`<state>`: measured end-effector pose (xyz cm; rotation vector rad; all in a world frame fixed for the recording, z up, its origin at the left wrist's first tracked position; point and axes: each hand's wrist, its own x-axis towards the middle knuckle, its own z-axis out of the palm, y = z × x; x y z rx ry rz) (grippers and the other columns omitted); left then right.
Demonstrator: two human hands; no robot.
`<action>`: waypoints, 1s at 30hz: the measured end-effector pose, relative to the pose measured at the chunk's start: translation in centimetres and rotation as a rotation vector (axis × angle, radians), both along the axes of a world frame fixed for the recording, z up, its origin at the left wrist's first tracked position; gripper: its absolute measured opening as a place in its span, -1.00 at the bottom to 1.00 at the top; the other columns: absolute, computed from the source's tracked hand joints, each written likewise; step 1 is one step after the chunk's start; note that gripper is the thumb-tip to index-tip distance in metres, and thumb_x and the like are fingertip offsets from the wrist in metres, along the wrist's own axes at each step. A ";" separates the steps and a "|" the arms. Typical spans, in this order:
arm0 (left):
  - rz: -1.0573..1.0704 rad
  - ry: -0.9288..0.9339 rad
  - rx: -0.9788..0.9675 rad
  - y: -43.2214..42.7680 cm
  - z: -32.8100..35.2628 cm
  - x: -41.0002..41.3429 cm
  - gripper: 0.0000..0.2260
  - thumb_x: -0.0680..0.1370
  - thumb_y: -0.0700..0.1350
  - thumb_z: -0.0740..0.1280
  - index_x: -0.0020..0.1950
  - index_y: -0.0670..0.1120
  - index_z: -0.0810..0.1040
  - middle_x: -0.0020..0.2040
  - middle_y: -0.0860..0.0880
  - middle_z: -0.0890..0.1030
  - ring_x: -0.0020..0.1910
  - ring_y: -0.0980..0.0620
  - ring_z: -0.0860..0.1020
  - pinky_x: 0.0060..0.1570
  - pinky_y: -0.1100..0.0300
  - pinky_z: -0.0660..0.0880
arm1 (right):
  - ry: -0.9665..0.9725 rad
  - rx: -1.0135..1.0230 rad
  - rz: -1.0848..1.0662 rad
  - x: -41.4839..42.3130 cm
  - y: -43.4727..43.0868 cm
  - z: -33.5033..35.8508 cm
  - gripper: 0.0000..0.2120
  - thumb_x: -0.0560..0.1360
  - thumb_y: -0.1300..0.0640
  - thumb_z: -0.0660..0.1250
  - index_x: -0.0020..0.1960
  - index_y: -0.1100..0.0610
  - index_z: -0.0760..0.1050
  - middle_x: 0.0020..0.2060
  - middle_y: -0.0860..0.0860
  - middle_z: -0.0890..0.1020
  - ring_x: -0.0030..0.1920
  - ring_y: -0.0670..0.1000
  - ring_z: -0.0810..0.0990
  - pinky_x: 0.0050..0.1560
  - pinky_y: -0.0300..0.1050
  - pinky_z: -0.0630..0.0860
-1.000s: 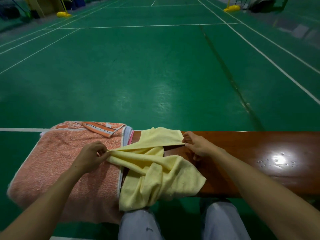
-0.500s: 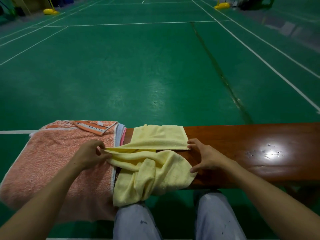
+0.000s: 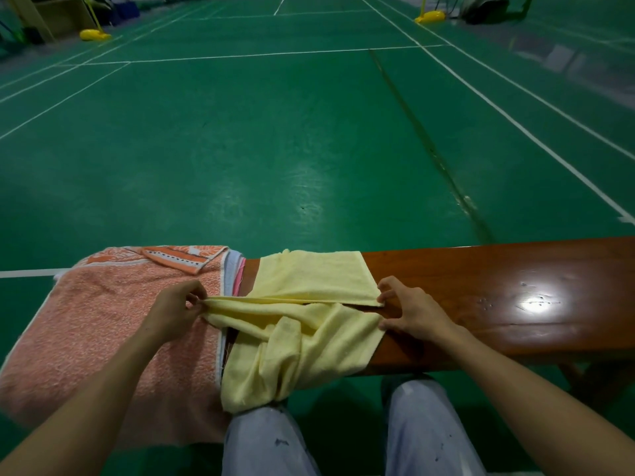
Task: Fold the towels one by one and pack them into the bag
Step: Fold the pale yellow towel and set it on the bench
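A pale yellow towel (image 3: 302, 324) lies crumpled across the brown wooden bench (image 3: 498, 304), its lower part hanging over the front edge onto my knee. My left hand (image 3: 175, 309) pinches the towel's left end above the orange towel. My right hand (image 3: 409, 312) pinches the folded edge at the towel's right side, fingers spread on the bench. An orange towel (image 3: 103, 334) lies on top of a stack at the bench's left end, with blue and pink towel edges (image 3: 235, 274) showing beneath it. No bag is in view.
The bench stretches to the right with a shiny bare top. Green court floor with white lines lies beyond. My knees in grey trousers (image 3: 422, 427) are below the bench. Yellow net bases (image 3: 92, 34) stand far back.
Both hands have drawn the yellow towel's folded edge taut and straighter along the bench. The upper flap now lies flatter and wider. My right hand has shifted slightly right.
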<state>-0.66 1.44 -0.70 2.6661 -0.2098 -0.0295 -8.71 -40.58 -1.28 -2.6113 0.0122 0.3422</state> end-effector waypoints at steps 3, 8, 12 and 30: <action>-0.025 -0.011 0.001 0.2 -0.1 0.1 -0.83 0.45 -0.39 0.39 -0.14 -0.12 0.57 -0.18 -0.01 0.54 -0.14 -0.03 0.51 -0.25 0.22 0.37 | -0.041 -0.004 -0.024 0.0 -0.2 -0.3 -0.40 0.42 0.00 0.52 0.35 -0.02 0.31 0.19 -0.13 0.62 0.21 -0.01 0.57 0.18 0.02 0.51; -0.070 0.001 0.028 0.7 -0.3 0.3 -0.82 0.46 -0.41 0.36 -0.11 -0.15 0.63 -0.13 -0.02 0.55 -0.12 -0.02 0.50 -0.25 0.29 0.31 | -0.071 -0.006 -0.030 0.2 -0.5 -0.6 -0.49 0.45 0.01 0.49 0.31 -0.01 0.36 0.14 -0.12 0.64 0.13 -0.03 0.62 0.12 -0.03 0.53; -0.086 0.023 -0.022 0.9 -0.2 0.0 -0.89 0.42 -0.27 0.48 -0.17 -0.14 0.58 -0.17 -0.02 0.56 -0.20 -0.01 0.53 -0.28 0.31 0.40 | -0.082 -0.016 -0.022 0.3 -0.7 -0.9 -0.50 0.45 0.01 0.49 0.30 0.00 0.37 0.11 -0.11 0.65 0.10 -0.04 0.63 0.09 -0.07 0.53; 0.051 -0.024 -0.323 1.5 0.3 -1.0 -0.85 0.42 -0.38 0.44 -0.21 -0.15 0.58 -0.26 -0.04 0.61 -0.31 0.08 0.56 -0.35 0.36 0.50 | -0.162 -0.096 0.033 0.8 -0.8 -1.8 -0.60 0.50 -0.02 0.43 0.26 0.02 0.39 0.09 -0.08 0.65 -0.05 -0.09 0.61 -0.08 -0.21 0.53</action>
